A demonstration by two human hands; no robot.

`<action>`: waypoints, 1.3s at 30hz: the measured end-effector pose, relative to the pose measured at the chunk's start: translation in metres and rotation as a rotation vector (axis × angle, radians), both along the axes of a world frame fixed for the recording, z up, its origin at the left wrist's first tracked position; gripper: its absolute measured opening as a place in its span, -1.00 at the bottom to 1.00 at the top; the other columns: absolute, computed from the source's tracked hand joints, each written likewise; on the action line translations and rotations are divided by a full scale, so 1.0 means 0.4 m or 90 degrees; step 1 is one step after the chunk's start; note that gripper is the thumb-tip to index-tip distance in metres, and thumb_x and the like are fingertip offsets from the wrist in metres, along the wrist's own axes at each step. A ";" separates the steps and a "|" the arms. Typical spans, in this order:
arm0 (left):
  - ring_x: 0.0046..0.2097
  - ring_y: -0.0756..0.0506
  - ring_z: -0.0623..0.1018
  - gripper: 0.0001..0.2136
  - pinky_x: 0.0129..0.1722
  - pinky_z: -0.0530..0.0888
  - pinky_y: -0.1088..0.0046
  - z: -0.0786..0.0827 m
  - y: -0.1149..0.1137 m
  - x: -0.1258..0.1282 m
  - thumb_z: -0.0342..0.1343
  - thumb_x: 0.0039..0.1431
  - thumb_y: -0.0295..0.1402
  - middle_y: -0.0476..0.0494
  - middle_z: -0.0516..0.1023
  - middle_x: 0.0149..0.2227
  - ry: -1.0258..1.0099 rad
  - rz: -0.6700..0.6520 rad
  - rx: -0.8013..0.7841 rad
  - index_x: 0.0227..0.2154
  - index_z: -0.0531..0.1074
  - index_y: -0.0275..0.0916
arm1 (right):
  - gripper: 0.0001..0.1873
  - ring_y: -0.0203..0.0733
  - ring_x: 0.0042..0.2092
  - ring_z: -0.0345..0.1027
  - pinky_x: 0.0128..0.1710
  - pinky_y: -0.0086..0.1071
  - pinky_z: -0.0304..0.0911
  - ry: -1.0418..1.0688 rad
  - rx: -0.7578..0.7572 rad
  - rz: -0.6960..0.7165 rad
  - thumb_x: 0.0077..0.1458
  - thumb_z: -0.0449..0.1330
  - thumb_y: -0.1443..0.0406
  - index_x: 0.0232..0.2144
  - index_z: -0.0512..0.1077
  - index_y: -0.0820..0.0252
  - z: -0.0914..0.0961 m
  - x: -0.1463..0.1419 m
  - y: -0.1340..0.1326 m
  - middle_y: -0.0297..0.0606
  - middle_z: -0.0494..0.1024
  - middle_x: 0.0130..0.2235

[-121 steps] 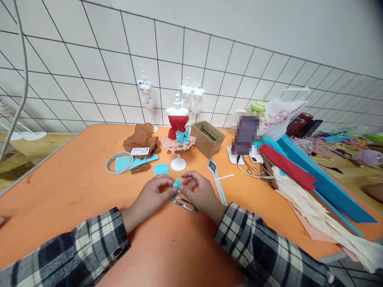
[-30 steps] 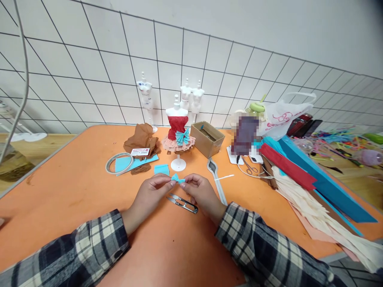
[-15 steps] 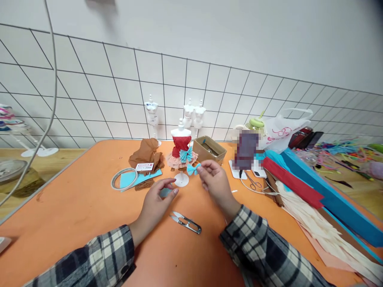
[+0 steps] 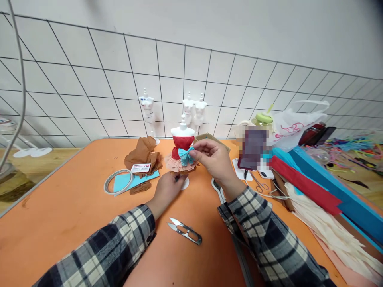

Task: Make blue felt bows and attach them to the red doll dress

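A small white dress form [image 4: 182, 130] stands in the middle, wearing a red bodice [image 4: 178, 143] and a ruffled peach skirt [image 4: 175, 164]. My left hand [image 4: 168, 191] is closed around its stem just under the skirt, its fingertips partly hidden. With thumb and forefinger, my right hand [image 4: 214, 159] pinches a light blue bow [image 4: 186, 155] against the front of the dress, at the waist. The bow overlaps the blue pleated trim there, so the two are hard to tell apart. Thread snips [image 4: 186, 232] lie on the orange table between my forearms.
Left of the form are brown crepe paper [image 4: 143, 153], a small labelled box [image 4: 140, 168], blue paper [image 4: 149, 179] and a tape roll [image 4: 106, 187]. A cardboard box [image 4: 223, 145], phone [image 4: 254, 149], scissors [image 4: 260, 184] and paper strips [image 4: 323, 219] are right. More dress forms [image 4: 147, 105] stand behind.
My right hand has carried the blue bow up and left onto the dress's waist. My left hand has moved forward and closed on the form's stem. The view has shifted slightly.
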State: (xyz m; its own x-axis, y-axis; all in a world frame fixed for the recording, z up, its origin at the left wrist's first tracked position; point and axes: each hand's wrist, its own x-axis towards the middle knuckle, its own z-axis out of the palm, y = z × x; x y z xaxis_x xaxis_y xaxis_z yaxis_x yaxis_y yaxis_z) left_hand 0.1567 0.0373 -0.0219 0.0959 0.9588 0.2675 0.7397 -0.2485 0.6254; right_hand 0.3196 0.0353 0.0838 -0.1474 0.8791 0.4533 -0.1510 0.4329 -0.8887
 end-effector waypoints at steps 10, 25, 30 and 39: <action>-0.20 -0.25 0.61 -0.69 -0.26 0.45 0.33 0.000 -0.001 0.004 0.04 0.20 -0.17 -0.21 0.67 -0.24 -0.033 -0.004 -0.029 -0.21 0.59 -0.23 | -0.81 -0.31 -0.40 0.23 -0.41 -0.41 0.18 -0.087 0.075 -0.093 -0.03 0.33 0.17 -0.40 0.48 0.15 -0.022 0.013 0.031 -0.31 0.48 -0.34; -0.07 -0.27 0.58 -0.68 -0.16 0.46 0.31 -0.003 -0.001 0.002 0.06 0.18 -0.16 -0.22 0.65 -0.13 -0.025 -0.023 -0.012 -0.16 0.59 -0.21 | -0.87 -0.29 -0.35 0.21 -0.35 -0.41 0.16 -0.130 0.126 -0.165 0.02 0.27 0.22 -0.38 0.42 0.13 -0.037 -0.008 0.017 -0.32 0.44 -0.30; -0.15 -0.26 0.60 -0.69 -0.19 0.46 0.32 0.000 -0.003 0.001 0.05 0.18 -0.16 -0.22 0.67 -0.20 -0.017 -0.025 -0.020 -0.19 0.59 -0.20 | -0.84 -0.25 -0.28 0.27 -0.33 -0.40 0.17 -0.127 0.145 -0.176 0.00 0.31 0.21 -0.40 0.42 0.13 -0.038 -0.009 0.013 -0.31 0.44 -0.29; -0.23 -0.23 0.61 -0.71 -0.25 0.47 0.33 0.004 -0.006 0.003 0.06 0.17 -0.18 -0.17 0.68 -0.28 -0.034 -0.039 -0.040 -0.25 0.62 -0.20 | -0.72 -0.30 -0.41 0.18 -0.44 -0.43 0.15 -0.099 0.057 -0.169 -0.01 0.31 0.09 -0.38 0.40 0.13 -0.062 -0.007 0.031 -0.36 0.36 -0.42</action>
